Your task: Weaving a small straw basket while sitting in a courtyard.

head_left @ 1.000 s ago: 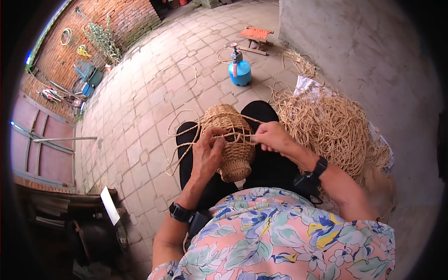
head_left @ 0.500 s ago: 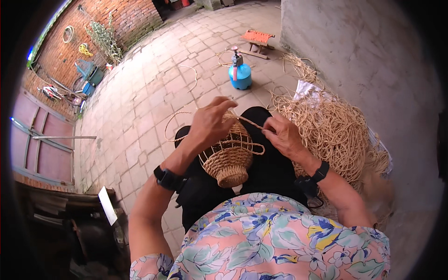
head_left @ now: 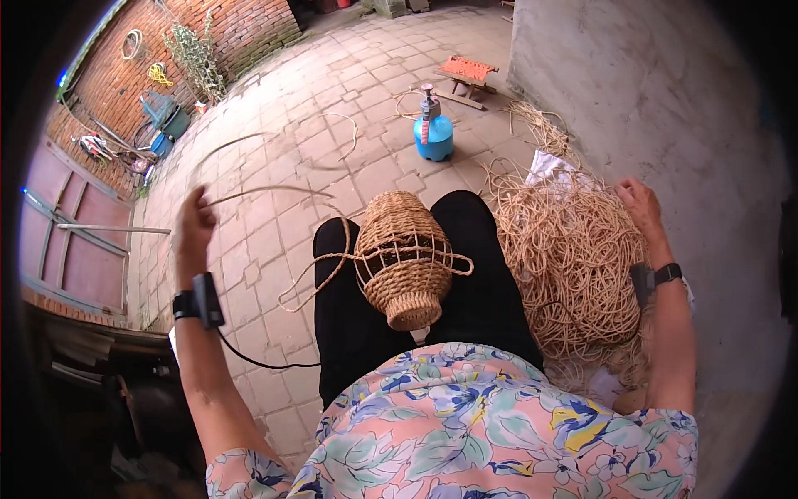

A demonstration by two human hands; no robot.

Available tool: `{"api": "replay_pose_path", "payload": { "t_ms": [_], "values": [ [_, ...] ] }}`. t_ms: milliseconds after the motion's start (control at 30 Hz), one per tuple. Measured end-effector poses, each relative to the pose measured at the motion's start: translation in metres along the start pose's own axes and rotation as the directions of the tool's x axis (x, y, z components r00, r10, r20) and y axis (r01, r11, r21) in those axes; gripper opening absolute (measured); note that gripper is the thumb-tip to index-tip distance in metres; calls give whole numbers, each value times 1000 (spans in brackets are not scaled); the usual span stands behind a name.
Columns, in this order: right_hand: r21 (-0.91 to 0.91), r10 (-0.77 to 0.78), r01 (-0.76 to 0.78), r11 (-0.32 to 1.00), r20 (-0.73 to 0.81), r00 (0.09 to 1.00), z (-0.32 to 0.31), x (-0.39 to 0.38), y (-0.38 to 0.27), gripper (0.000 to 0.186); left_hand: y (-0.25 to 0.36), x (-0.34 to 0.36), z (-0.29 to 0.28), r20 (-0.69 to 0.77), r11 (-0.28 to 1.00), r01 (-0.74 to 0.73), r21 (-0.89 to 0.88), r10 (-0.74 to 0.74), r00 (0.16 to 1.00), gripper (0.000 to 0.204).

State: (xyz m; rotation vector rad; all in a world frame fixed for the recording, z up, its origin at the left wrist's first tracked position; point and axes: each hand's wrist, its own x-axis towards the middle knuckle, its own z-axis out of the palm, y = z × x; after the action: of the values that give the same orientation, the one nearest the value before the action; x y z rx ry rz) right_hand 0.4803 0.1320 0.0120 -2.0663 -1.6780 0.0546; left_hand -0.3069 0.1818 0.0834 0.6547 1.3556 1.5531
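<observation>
On my lap, between my thighs, sits a woven rope basket (head_left: 403, 287) with a narrow round neck toward me and an open band of bare ribs round its middle. A small rope loop (head_left: 461, 264) sticks out from its right side. From the left side of the basket a cord (head_left: 337, 270) curves away over my knee. My left hand (head_left: 196, 220), far out to the left, is closed on cord that sweeps in blurred arcs over the paving. Out to the right, my right hand (head_left: 640, 206) has loosely bent fingers beside the rope pile, with no strand visible in them.
A large heap of tan rope (head_left: 573, 258) lies right of my legs, over white cloth. Ahead stand a blue pump sprayer (head_left: 434, 137) and a low stool with an orange seat (head_left: 468, 68). A grey wall (head_left: 640, 75) rises at the right. A black cable (head_left: 258, 359) trails from my left wrist.
Both hands have left the basket and spread wide, the left one drawing out cord and the right one moving past the rope heap. The basket stays on my lap, its far woven end now uncovered.
</observation>
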Motion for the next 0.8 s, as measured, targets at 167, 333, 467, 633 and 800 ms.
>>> {"api": "replay_pose_path", "payload": {
  "t_ms": [167, 333, 467, 633, 800],
  "values": [
    [223, -158, 140, 965, 62, 986, 18, -18, -56, 17, -21, -31, -47, -296, 687, -55, 724, 383, 875, 60],
    [632, -669, 471, 615, 103, 736, 82, -83, -188, 10, -110, -133, 73, 426, 769, -396, 502, 179, 887, 29],
    [448, -763, 662, 601, 75, 642, 94, -104, -228, 12, -150, -198, 141, 514, 690, -439, 576, 112, 850, 27],
    [351, -784, 724, 594, 49, 619, 97, -113, -240, 11, -156, -213, 159, 413, 752, -309, 582, 53, 909, 26],
    [179, -835, 816, 549, 72, 546, 87, -109, -246, 4, -169, -214, 158, 282, 944, -83, 319, -10, 959, 22]
  ]
}}
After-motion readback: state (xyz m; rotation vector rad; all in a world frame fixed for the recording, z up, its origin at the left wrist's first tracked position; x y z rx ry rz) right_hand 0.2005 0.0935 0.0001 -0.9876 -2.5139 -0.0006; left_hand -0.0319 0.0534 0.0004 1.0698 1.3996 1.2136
